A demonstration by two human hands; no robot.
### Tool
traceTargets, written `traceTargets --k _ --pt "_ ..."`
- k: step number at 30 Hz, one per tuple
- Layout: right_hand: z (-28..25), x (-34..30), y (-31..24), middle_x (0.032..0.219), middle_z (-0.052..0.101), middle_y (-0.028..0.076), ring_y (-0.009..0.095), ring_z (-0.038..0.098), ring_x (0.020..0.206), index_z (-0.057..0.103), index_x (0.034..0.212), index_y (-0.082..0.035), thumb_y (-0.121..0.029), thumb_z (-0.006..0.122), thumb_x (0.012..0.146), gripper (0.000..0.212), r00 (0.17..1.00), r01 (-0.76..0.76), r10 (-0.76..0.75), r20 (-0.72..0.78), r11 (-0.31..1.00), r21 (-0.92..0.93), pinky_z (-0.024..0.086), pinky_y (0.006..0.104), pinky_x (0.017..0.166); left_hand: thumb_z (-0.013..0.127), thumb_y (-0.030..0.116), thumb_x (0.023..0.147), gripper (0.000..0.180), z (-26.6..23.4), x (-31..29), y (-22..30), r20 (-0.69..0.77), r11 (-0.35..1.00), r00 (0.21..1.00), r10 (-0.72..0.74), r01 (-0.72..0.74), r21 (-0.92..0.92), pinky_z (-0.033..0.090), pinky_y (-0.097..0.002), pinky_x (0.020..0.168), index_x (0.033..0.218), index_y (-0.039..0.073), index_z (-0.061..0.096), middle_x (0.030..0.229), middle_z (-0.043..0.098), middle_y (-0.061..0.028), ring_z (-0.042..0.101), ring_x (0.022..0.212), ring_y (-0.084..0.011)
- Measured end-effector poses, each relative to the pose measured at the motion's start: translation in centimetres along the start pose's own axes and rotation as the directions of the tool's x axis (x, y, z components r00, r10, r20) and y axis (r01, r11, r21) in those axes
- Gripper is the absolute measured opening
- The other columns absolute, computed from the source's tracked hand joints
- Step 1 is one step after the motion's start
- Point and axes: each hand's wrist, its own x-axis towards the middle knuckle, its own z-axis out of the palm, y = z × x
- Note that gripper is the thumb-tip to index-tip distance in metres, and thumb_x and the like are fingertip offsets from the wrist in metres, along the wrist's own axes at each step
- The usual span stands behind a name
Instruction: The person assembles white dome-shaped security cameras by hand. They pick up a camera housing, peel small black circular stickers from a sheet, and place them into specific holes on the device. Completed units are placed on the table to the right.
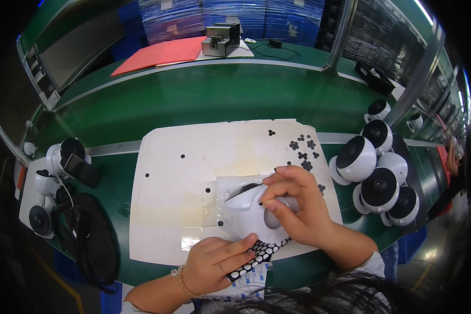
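A white rounded camera housing point(240, 217) with a dark front lies tilted on a white foam pad point(227, 184) in the middle of the table. My right hand point(298, 206) is over its right side, thumb and finger pinched on a small black piece that looks like a round pad. My left hand point(214, 264) lies at the near side with its index and middle fingers stretched out, the index fingertip touching the housing's lower edge. Beside those fingers is a black sheet with white circles point(246, 266), partly covered by the hand and housing.
Under the work lies a large white board point(167, 209) with loose black pads point(302, 156). Several white-and-black cameras point(379, 188) cluster at right; more cameras point(41, 220) and a black pouch point(96, 235) are at left. A metal fixture point(220, 41) and red sheet point(162, 55) are at the back.
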Motion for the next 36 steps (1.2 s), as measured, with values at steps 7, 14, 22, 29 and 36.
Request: traceTargets --k 7,14,22,29,36 --pt "-0.6 -0.4 -1.2 0.088 0.060 0.002 0.022 0.054 0.096 0.052 0.107 -0.008 -0.003 0.061 0.071 0.038 0.943 0.322 -0.302 0.139 0.726 -0.608 0.032 0.0393 0.089 0.067 0.003 0.052 0.038 0.2 0.0 -0.7 0.008 0.998 0.998 0.064 -0.064 -0.002 0.043 -0.0298 0.055 0.090 0.006 0.063 0.117 0.053 -0.0091 0.055 0.062 -0.0203" --pt "-1.7 -3.0 -1.2 0.128 0.040 0.017 0.033 0.033 0.122 0.060 0.100 -0.012 -0.014 0.070 0.068 0.033 0.994 0.106 -0.113 -0.001 0.940 -0.324 0.023 0.0433 0.098 0.062 0.002 0.054 0.030 0.4 0.0 -0.5 -0.046 0.998 0.998 0.053 -0.052 0.033 0.043 -0.0274 0.053 0.084 0.005 0.063 0.116 0.055 -0.0051 0.055 0.061 -0.0166" --pt "-0.8 -4.6 -0.3 0.136 0.028 0.019 0.039 0.013 0.129 0.065 0.081 -0.011 -0.015 0.063 0.076 0.007 0.996 -0.056 0.062 0.062 0.995 -0.084 0.014 0.0444 0.101 0.064 0.005 0.054 0.027 0.9 0.2 -0.8 -0.096 0.997 0.993 0.075 -0.075 0.007 0.041 -0.0277 0.050 0.081 0.005 0.062 0.116 0.055 -0.0079 0.052 0.055 -0.0172" --pt "-0.5 -4.5 -0.1 0.137 0.028 0.019 0.038 0.012 0.129 0.064 0.081 -0.010 -0.016 0.062 0.077 0.008 0.996 -0.048 0.055 0.066 0.994 -0.099 0.013 0.0438 0.102 0.065 0.007 0.052 0.031 1.0 0.1 -0.8 -0.092 0.998 0.993 0.068 -0.067 0.012 0.040 -0.0271 0.051 0.082 0.005 0.061 0.117 0.054 -0.0096 0.050 0.054 -0.0164" --pt "-0.5 -5.0 0.6 0.134 0.033 0.016 0.036 0.019 0.127 0.067 0.087 -0.015 -0.020 0.063 0.076 0.013 0.997 0.077 -0.066 0.050 0.960 -0.269 0.017 0.0442 0.098 0.067 0.008 0.051 0.031 1.0 0.3 -0.8 -0.112 0.996 0.990 0.085 -0.082 0.031 0.043 -0.0281 0.055 0.080 0.004 0.060 0.117 0.054 -0.0105 0.054 0.058 -0.0185"
